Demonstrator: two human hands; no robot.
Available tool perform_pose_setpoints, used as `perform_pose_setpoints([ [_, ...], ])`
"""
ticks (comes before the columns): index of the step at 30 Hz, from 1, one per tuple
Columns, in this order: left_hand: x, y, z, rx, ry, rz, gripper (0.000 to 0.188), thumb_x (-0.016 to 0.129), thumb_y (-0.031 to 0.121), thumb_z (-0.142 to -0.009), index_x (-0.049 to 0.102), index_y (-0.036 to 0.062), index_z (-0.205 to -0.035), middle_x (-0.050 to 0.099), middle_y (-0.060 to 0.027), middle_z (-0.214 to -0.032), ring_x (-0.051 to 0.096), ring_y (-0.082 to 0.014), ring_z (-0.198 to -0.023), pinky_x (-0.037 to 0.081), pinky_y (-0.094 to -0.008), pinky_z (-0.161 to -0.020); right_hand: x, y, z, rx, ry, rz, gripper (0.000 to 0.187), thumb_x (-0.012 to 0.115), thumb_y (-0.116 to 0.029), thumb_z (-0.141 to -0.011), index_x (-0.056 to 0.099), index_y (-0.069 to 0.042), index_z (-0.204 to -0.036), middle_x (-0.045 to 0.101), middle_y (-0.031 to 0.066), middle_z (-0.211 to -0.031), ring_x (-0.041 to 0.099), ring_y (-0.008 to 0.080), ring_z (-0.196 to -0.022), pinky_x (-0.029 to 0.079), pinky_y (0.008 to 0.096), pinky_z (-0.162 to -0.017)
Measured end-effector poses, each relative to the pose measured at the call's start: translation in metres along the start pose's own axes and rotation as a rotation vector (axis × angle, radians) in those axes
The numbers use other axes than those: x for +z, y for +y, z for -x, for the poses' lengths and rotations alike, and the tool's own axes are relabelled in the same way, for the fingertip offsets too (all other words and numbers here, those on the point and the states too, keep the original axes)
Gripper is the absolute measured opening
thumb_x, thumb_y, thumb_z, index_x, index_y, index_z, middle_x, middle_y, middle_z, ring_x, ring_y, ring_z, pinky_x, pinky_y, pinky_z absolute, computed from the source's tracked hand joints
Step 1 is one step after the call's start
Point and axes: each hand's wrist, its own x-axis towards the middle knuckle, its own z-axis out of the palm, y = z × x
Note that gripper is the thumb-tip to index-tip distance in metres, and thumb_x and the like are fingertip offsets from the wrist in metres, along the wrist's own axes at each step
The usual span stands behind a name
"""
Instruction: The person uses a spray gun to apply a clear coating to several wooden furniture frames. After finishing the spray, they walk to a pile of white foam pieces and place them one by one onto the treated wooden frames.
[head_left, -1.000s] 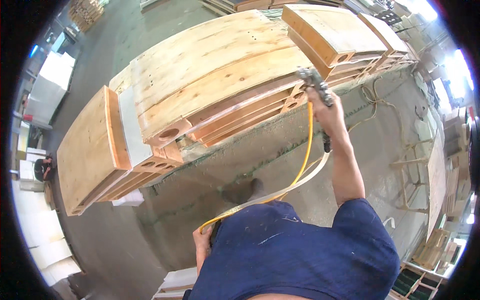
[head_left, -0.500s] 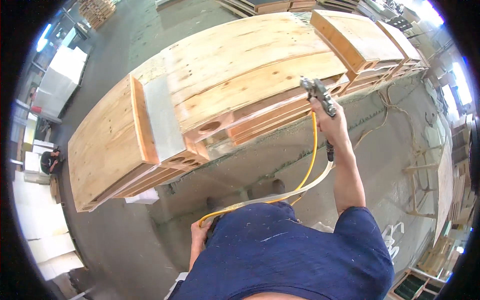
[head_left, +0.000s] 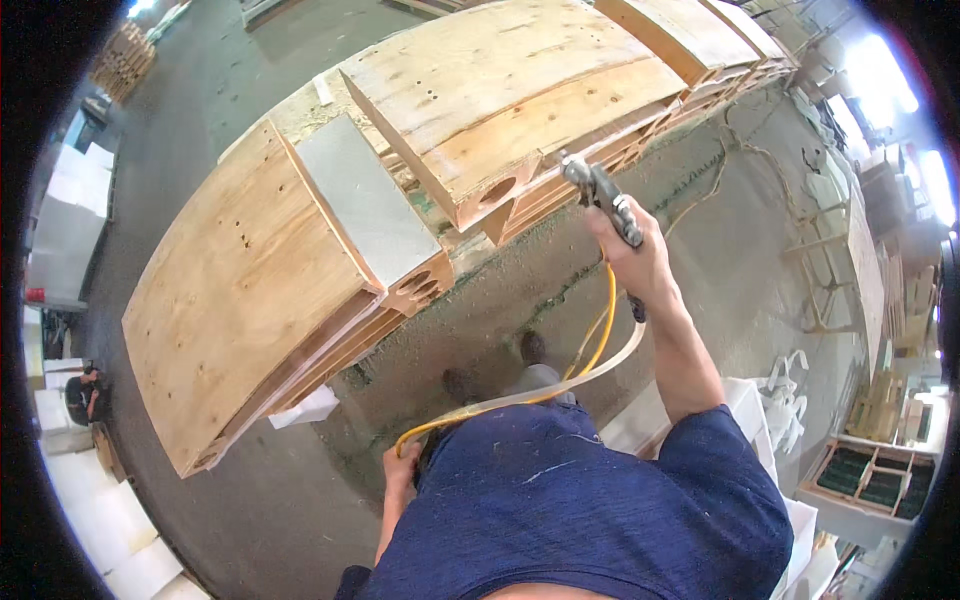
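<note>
My right hand (head_left: 643, 258) is wrapped round the grip of a metal spray gun (head_left: 598, 188), held out in front at arm's length. From the gun hang a yellow hose (head_left: 612, 305) and a thicker translucent hose (head_left: 570, 383), running across my body to the left. At my left side, my left hand (head_left: 401, 470) is closed round the hoses. Beyond the gun stands a long plywood frame (head_left: 520, 80) with oval cutouts in its side. Left of it is a curved plywood frame (head_left: 245, 270), with a grey panel (head_left: 365, 195) along its right edge.
A white foam block (head_left: 306, 407) lies under the left frame. At far left a person in dark clothes (head_left: 86, 396) is near stacked white blocks (head_left: 110, 520). Other hoses (head_left: 722, 175) trail over the floor at right, near a wooden rack (head_left: 825, 270). Behind me is a white structure (head_left: 745, 405).
The view has shifted, and the frames appear lower and farther left. The spray gun has come slightly nearer and left. A gap now shows between the grey panel and the long frame.
</note>
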Motion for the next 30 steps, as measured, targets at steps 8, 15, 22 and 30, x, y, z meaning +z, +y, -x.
perform_pose_setpoints([
  [8, -0.017, 0.048, 0.001, 0.012, -0.105, -0.123, 0.030, 0.071, 0.019, -0.080, 0.068, -0.0033, -0.100, 0.068, -0.0061, -0.081, 0.060, -0.0132, -0.072, 0.047, -0.0297, -0.066, -0.004, -0.010, 0.069, 0.074, -0.124, 0.033, 0.032, 0.067, -0.028, -0.086, 0.057, -0.004, -0.105, 0.061, 0.0130, -0.078, 0.060, 0.0252, -0.073, 0.048, 0.0351, -0.070],
  [15, 0.010, 0.060, -0.007, 0.024, -0.161, -0.133, 0.030, 0.071, 0.019, -0.080, 0.068, -0.0032, -0.099, 0.067, -0.0047, -0.081, 0.059, -0.0130, -0.070, 0.047, -0.0295, -0.065, -0.036, 0.015, 0.065, -0.026, -0.034, 0.029, 0.031, 0.066, -0.030, -0.087, 0.057, -0.005, -0.102, 0.054, 0.0076, -0.067, 0.054, 0.0163, -0.065, 0.046, 0.0325, -0.062],
  [22, 0.055, 0.110, 0.005, -0.068, -0.160, -0.123, 0.023, 0.071, 0.010, -0.082, 0.068, -0.0028, -0.100, 0.067, -0.0037, -0.081, 0.059, -0.0120, -0.071, 0.047, -0.0285, -0.065, -0.107, 0.087, 0.007, 0.092, 0.322, -0.030, 0.029, 0.064, -0.031, -0.089, 0.058, -0.003, -0.087, 0.048, 0.0023, -0.065, 0.046, 0.0127, -0.064, 0.041, 0.0301, -0.059],
  [30, 0.120, 0.160, 0.017, 0.067, -0.173, -0.132, 0.023, 0.071, 0.010, -0.082, 0.068, -0.0031, -0.100, 0.067, -0.0032, -0.084, 0.060, -0.0113, -0.074, 0.048, -0.0282, -0.068, -0.204, 0.175, -0.064, 0.123, 0.631, -0.058, 0.034, 0.063, -0.036, -0.089, 0.060, -0.002, -0.080, 0.052, -0.0003, -0.063, 0.047, 0.0087, -0.052, 0.039, 0.0265, -0.050],
])
